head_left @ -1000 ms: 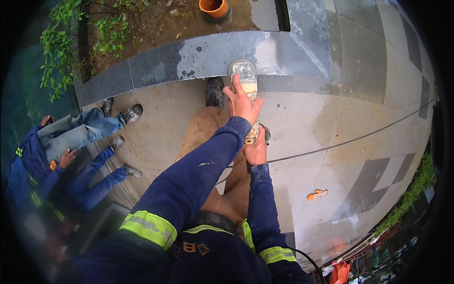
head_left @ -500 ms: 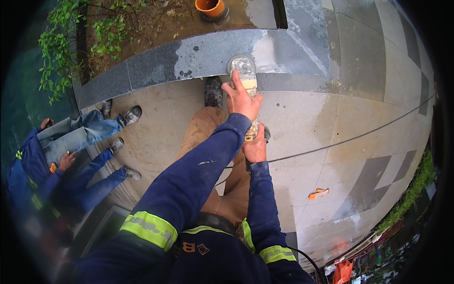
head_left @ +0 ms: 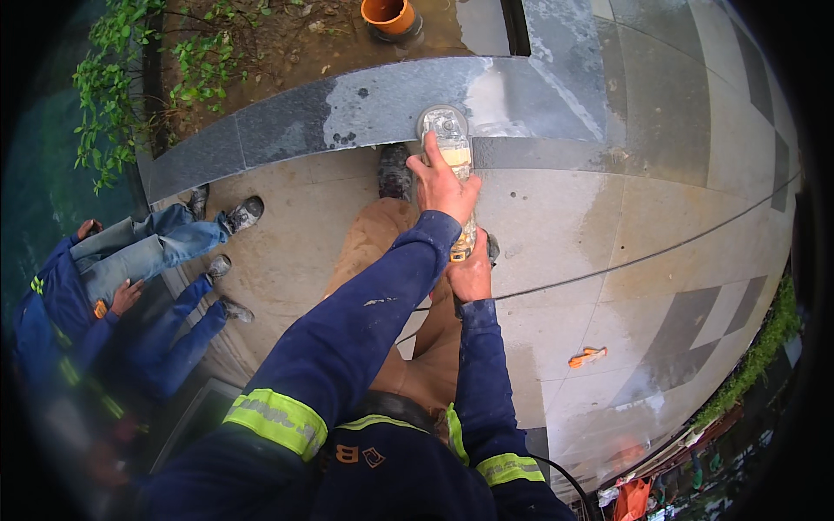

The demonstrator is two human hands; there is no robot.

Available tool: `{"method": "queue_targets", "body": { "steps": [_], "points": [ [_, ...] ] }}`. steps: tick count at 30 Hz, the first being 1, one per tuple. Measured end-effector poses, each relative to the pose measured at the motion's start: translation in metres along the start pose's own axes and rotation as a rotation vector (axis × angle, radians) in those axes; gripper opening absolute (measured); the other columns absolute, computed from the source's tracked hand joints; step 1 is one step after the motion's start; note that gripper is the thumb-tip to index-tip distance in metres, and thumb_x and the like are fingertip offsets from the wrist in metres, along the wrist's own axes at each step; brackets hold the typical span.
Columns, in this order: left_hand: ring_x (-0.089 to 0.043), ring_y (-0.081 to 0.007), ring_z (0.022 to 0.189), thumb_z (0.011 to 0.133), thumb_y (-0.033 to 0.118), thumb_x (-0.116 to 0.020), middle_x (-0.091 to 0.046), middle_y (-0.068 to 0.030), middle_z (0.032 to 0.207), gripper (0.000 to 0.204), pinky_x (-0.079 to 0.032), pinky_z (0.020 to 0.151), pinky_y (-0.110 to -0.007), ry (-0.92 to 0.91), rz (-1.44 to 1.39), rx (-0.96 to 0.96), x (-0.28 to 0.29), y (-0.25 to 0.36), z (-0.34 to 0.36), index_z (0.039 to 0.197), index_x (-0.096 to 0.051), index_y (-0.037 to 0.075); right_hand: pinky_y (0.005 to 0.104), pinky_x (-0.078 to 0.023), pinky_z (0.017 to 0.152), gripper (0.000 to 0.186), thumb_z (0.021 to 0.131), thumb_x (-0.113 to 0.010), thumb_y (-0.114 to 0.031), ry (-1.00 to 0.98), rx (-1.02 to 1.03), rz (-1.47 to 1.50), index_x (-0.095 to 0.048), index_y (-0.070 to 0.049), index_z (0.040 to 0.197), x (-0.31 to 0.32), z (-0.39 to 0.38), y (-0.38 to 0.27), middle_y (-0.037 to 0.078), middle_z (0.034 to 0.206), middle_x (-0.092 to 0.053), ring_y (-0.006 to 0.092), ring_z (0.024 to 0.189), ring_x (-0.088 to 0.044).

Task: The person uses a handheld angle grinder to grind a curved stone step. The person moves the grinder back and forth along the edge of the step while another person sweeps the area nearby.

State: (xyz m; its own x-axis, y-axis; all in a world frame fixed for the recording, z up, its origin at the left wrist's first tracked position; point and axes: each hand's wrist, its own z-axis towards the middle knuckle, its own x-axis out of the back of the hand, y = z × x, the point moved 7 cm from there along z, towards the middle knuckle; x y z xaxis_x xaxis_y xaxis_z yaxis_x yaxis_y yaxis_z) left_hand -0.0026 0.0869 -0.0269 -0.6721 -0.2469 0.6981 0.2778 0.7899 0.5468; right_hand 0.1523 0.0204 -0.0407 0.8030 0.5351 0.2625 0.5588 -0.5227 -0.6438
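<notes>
An angle grinder [head_left: 452, 154], smeared with pale dust and slurry, points away from me with its round disc on the grey stone coping [head_left: 382, 104]. The disc lies at the coping's near edge, beside a whitish patch. Wrapped round the front of its body, my left hand [head_left: 445, 189] has a finger stretched along the top. My right hand [head_left: 472, 271] grips the rear end, nearer my body; part of its hold is hidden by the tool and my left arm.
A dark cable [head_left: 608, 273] crosses the pale tiles to the right. Orange gloves [head_left: 588, 357] lie on the floor. Past the coping are muddy soil, an orange pipe [head_left: 388, 14] and a leafy shrub [head_left: 109, 95]. Two people [head_left: 130, 278] are at the left.
The view has shifted very slightly. Both hands keep their hold, and the grinder stays at nearly the same spot on the coping's edge.
</notes>
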Motion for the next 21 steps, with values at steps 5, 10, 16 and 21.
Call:
{"method": "queue_targets", "body": {
  "steps": [5, 10, 16, 21],
  "points": [
    [-0.057, -0.047, 0.097, 0.07, 0.016, -0.075, -0.034, -0.0236, 0.119, 0.098, -0.051, 0.089, -0.048, -0.043, -0.006, 0.034, -0.008, 0.001, 0.0, 0.148, -0.015, 0.015, 0.0404, -0.051, 0.086, 0.083, 0.06, -0.075, -0.004, -0.017, -0.094, 0.083, -0.04, -0.006, 0.135, 0.005, -0.001, 0.002, 0.022, 0.104, -0.067, 0.0372, 0.097, -0.067],
    [-0.058, -0.0474, 0.096, 0.071, 0.015, -0.075, -0.033, -0.0247, 0.119, 0.098, -0.051, 0.086, -0.049, -0.018, -0.006, 0.003, -0.004, 0.009, 0.008, 0.148, -0.015, 0.013, 0.0404, -0.051, 0.087, 0.086, 0.059, -0.077, -0.004, 0.006, -0.042, -0.009, -0.039, -0.005, 0.136, 0.006, 0.01, -0.003, 0.023, 0.104, -0.067, 0.0369, 0.099, -0.066],
    [-0.058, -0.0475, 0.097, 0.071, 0.014, -0.075, -0.034, -0.0255, 0.119, 0.097, -0.052, 0.085, -0.049, -0.032, 0.009, 0.004, -0.005, 0.003, -0.002, 0.147, -0.016, 0.012, 0.0416, -0.051, 0.086, 0.089, 0.059, -0.077, -0.005, -0.016, -0.064, 0.009, -0.035, -0.004, 0.138, 0.004, 0.001, 0.009, 0.025, 0.104, -0.066, 0.0405, 0.099, -0.065],
    [-0.059, -0.0475, 0.095, 0.07, 0.014, -0.075, -0.033, -0.0249, 0.119, 0.097, -0.052, 0.086, -0.05, -0.009, 0.002, -0.029, -0.01, 0.014, 0.009, 0.147, -0.016, 0.013, 0.0414, -0.051, 0.086, 0.089, 0.059, -0.076, -0.004, 0.008, -0.021, -0.028, -0.035, -0.004, 0.139, 0.007, 0.016, 0.006, 0.024, 0.104, -0.067, 0.0383, 0.097, -0.066]
  ]
}}
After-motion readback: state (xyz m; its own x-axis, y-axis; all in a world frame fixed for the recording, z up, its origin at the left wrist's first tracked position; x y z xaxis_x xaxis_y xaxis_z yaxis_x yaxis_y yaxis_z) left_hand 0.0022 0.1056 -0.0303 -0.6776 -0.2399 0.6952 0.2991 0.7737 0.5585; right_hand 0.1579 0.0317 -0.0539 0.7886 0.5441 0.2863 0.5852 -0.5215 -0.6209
